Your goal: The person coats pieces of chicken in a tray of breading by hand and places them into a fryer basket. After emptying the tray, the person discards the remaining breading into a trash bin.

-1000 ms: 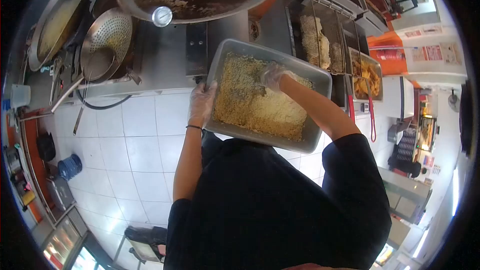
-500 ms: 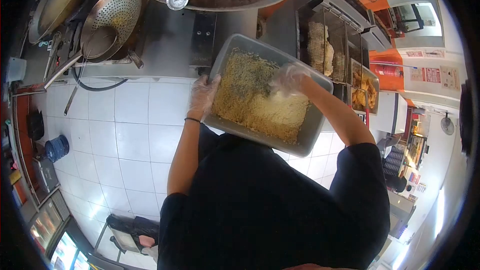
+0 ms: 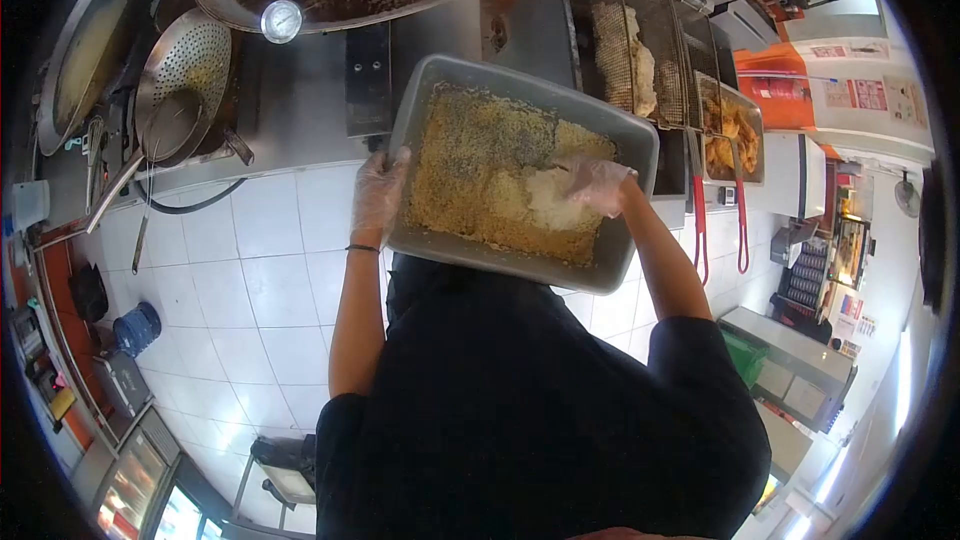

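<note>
Both your hands are gloved: the left hand (image 3: 381, 192) grips the tray (image 3: 520, 265) mid-frame; the right hand (image 3: 597, 187), loosely curled, touches pale flour (image 3: 552, 202).

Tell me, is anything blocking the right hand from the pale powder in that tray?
Nothing visible but its clear glove: the tray is open-topped, and the right hand is at the pale powder. The left hand holds the tray's side, clear of that spot.
</note>
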Tool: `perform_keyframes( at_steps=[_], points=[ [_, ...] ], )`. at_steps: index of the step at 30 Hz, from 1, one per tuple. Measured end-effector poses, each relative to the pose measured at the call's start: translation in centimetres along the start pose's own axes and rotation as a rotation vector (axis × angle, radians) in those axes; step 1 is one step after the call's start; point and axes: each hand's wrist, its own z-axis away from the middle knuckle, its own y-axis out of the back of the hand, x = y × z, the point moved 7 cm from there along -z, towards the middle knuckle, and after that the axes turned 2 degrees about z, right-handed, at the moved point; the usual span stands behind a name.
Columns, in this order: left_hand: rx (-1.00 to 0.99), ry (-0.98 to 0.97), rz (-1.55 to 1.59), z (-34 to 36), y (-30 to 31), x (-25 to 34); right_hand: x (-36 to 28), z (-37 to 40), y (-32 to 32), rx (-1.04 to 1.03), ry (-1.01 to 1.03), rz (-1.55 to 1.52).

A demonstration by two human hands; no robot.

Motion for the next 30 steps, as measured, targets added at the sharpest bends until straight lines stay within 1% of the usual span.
perform_keyframes(
  at_steps=[1,4,7,10,12,14,16,19,21,22,24,25,26,27,28,29,30],
  points=[
    [0.007,0.001,0.024,0.2,0.0,0.0,-0.2,0.5,-0.2,0.044,0.059,0.042],
    [0.002,0.001,0.061,0.7,-0.5,1.1,1.7,-0.5,-3.2,0.165,0.089,0.094],
    [-0.009,0.016,0.039,0.6,-0.4,1.1,0.9,1.9,-2.6,0.254,0.05,0.157],
    [0.004,0.021,0.04,1.0,-0.2,1.7,0.8,4.3,-0.9,0.313,0.048,-0.028],
    [0.023,-0.008,0.013,0.9,-0.2,1.7,-1.0,7.0,0.9,0.321,0.004,0.275],
    [0.015,0.027,-0.057,0.4,-0.1,1.0,-1.3,8.5,1.4,0.472,0.021,0.392],
    [0.034,0.04,-0.076,0.2,-0.1,0.6,0.2,9.6,1.4,0.77,0.118,0.323],
    [0.065,0.018,-0.039,0.0,-0.3,-0.1,2.6,9.6,0.7,0.713,0.094,0.243],
    [0.077,-0.004,0.004,-0.4,-0.3,-0.5,2.1,11.3,2.5,0.835,0.139,0.075],
    [0.07,-0.012,-0.067,-0.3,-0.2,-0.3,1.7,12.3,3.4,0.896,0.163,-0.012],
    [0.046,-0.049,-0.218,0.6,0.2,1.7,2.3,12.6,3.7,0.731,0.04,-0.051],
    [0.019,0.018,-0.134,1.3,0.7,0.9,2.5,13.4,4.1,0.657,-0.032,-0.075],
    [-0.044,0.039,-0.057,0.4,-0.5,1.5,2.2,17.0,6.9,0.797,-0.008,-0.144],
    [-0.01,-0.044,-0.106,0.5,-0.7,2.2,3.3,18.2,7.6,0.804,-0.02,-0.239],
    [-0.025,-0.007,-0.171,0.7,-0.6,2.5,4.8,19.2,8.3,0.814,-0.027,-0.335],
    [-0.034,-0.036,-0.173,1.2,-0.8,3.5,6.2,20.3,9.1,0.823,-0.027,-0.434],
    [-0.04,-0.061,-0.175,1.5,-1.1,4.2,7.1,21.8,10.8,0.772,-0.104,-0.417]
  ],
)
